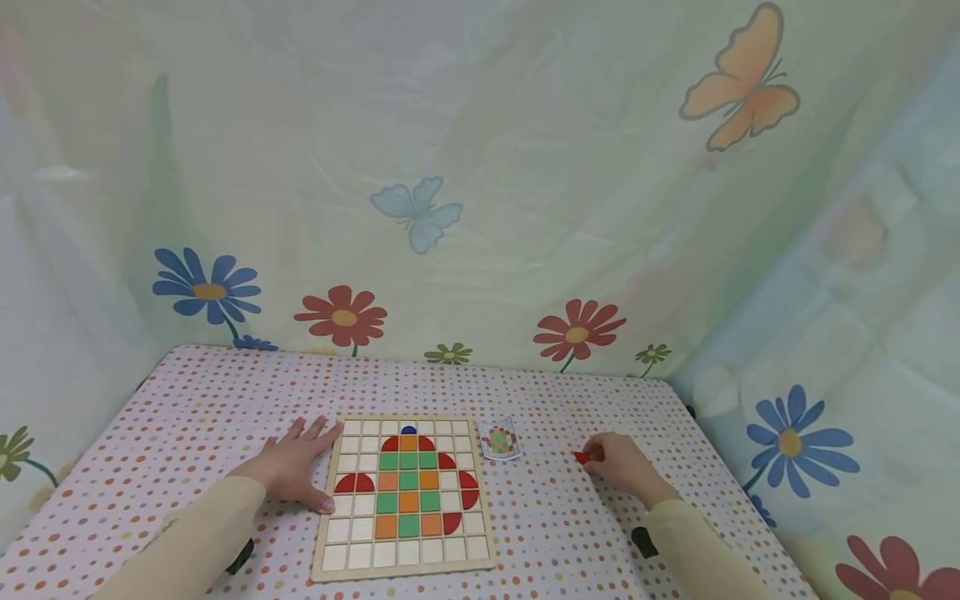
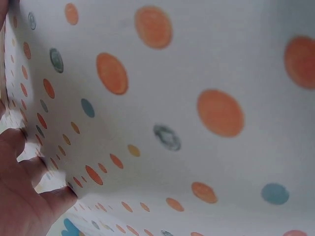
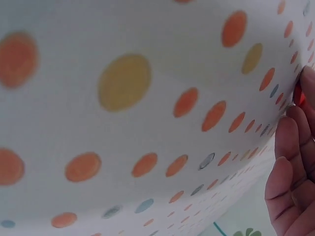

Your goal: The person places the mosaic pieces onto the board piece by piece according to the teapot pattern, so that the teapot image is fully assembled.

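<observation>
In the head view my left hand (image 1: 294, 467) rests with fingers spread at the left edge of a wooden grid board (image 1: 405, 570). Its thumb touches the frame, and in the left wrist view its fingertips (image 2: 64, 194) meet the tablecloth. Orange squares (image 1: 386, 527), green squares (image 1: 408, 526), red quarter-round pieces (image 1: 452, 523) and a small blue piece (image 1: 408, 430) lie in the board's cells. Right of the board, my right hand (image 1: 618, 462) pinches a red piece (image 1: 582, 457) between thumb and fingers. In the right wrist view the red piece (image 3: 298, 94) is mostly hidden by the fingers.
A small picture card (image 1: 499, 440) with a coloured pattern lies just right of the board. The dotted tablecloth (image 1: 555, 517) covers the table, whose back edge meets a floral curtain (image 1: 480, 275). Black wrist straps (image 1: 643, 542) show under the sleeves.
</observation>
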Available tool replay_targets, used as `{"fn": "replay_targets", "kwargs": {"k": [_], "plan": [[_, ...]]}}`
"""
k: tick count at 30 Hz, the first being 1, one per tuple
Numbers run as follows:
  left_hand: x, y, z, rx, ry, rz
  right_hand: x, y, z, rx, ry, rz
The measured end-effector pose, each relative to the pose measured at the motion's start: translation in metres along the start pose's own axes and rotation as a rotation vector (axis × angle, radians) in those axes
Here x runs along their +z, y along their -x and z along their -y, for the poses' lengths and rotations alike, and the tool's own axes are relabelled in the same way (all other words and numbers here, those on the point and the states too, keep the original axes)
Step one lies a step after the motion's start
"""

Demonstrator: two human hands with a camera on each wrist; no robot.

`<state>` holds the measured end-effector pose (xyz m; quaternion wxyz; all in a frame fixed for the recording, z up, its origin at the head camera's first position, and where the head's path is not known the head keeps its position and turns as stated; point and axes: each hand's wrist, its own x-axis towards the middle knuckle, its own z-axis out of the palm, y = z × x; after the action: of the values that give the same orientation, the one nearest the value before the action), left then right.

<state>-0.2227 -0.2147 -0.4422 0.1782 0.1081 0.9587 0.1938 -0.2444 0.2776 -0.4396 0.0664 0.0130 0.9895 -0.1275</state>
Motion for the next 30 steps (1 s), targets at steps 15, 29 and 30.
{"fn": "replay_targets", "kwargs": {"k": [15, 29, 30], "plan": [[0.000, 0.000, -0.008, -0.007, 0.008, -0.009, -0.007, 0.011, 0.049, -0.183, -0.120, -0.012], [0.000, 0.003, -0.005, -0.025, 0.008, -0.010, 0.010, 0.021, 0.129, -0.397, -0.159, 0.046], [0.000, 0.003, -0.005, -0.027, 0.008, -0.009, 0.011, 0.022, 0.134, -0.418, -0.167, 0.060]]}}
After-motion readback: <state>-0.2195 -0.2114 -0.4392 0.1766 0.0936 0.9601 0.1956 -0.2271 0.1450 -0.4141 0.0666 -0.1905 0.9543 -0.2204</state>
